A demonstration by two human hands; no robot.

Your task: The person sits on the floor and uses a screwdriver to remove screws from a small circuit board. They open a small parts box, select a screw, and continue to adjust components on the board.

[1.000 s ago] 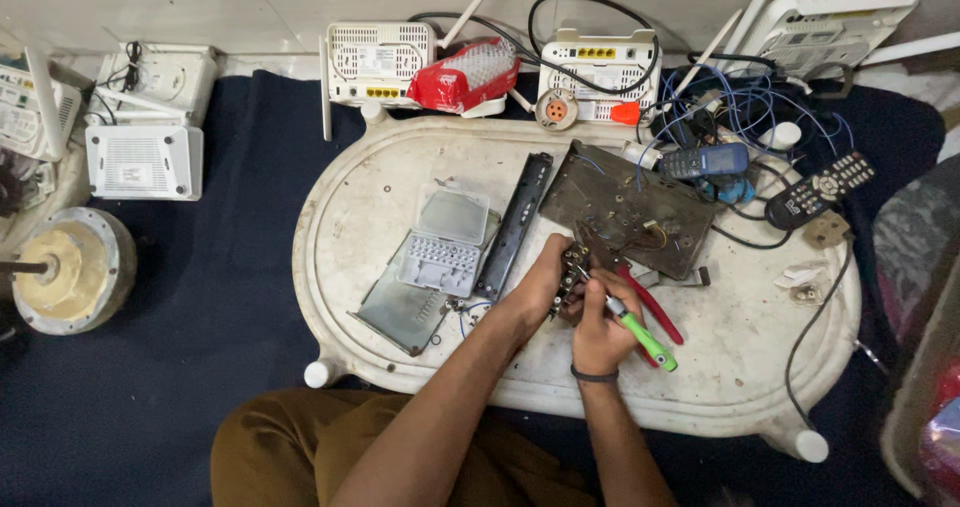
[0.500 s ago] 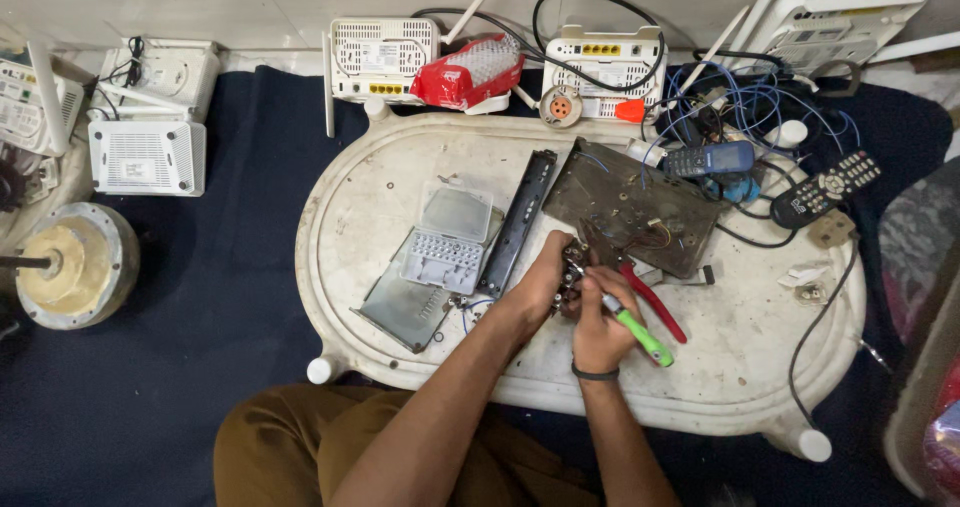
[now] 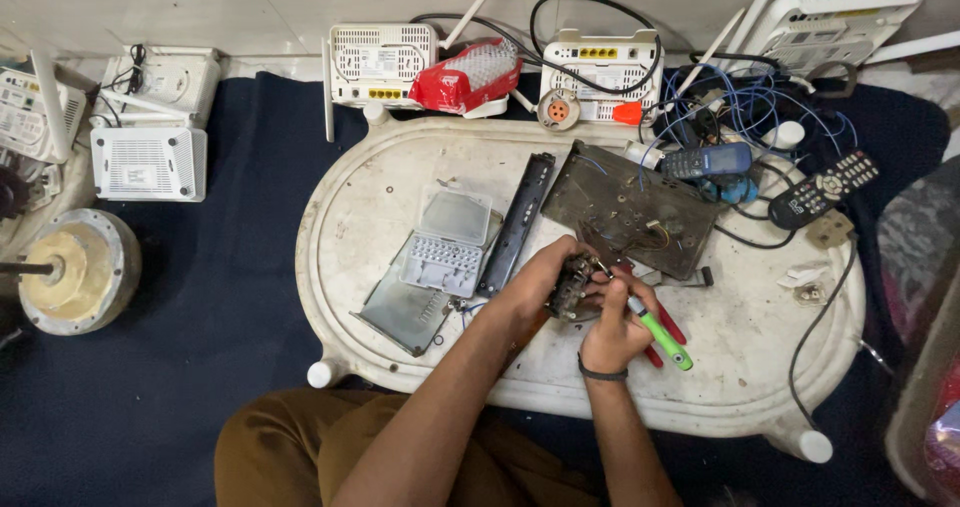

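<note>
Seen from above: oval white worktop on a dark blue floor mat, crowded with electronics. Left hand wrapped around a small dark electronic part, held just above the worktop near its front middle. Right hand pinched around a green-handled screwdriver, tip pressed to the part's top edge. Almost nothing changed over the last second: both hands locked in the same spot, tool on the same point, only the slightest tilt of the wrist. Suggests slow, steady work at one fastener or joint, not finished. Red-handled pliers lying just under the right hand. Just behind, a dark circuit board and a long black strip; grey plastic casing to the left.
</note>
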